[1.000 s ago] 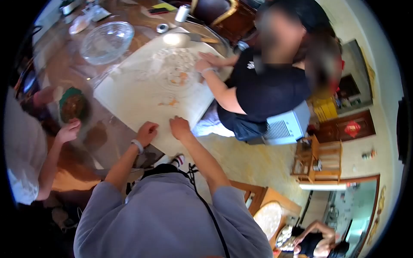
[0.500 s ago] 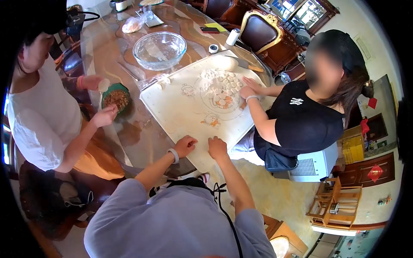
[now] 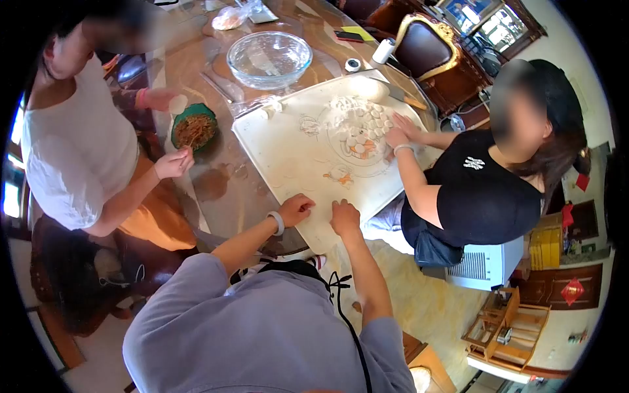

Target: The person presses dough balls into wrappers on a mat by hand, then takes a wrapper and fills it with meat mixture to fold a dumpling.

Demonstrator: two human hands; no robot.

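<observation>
My left hand point(image 3: 296, 209) rests by the near edge of a white kneading mat point(image 3: 285, 157), fingers curled in, with no object showing in them. Close to its right, my right hand point(image 3: 344, 217) is a loose fist on the mat's near corner, nothing visible in it. Farther up the mat lie flour point(image 3: 346, 108), several small dough pieces point(image 3: 375, 121) and a larger dough lump point(image 3: 368, 88). At the right, a co-worker's hands point(image 3: 403, 131) are beside the dough pieces.
At the left another person holds a dough wrapper point(image 3: 177, 104) by a green bowl of filling point(image 3: 195, 128). A glass bowl point(image 3: 268, 60) stands beyond the mat. A knife point(image 3: 409, 98) lies at its far right. A chair point(image 3: 429, 46) stands behind the table.
The view has shifted, so the table and people appear farther right. My hands stay near the mat's near edge. The left co-worker's lower hand remains by the filling bowl.
</observation>
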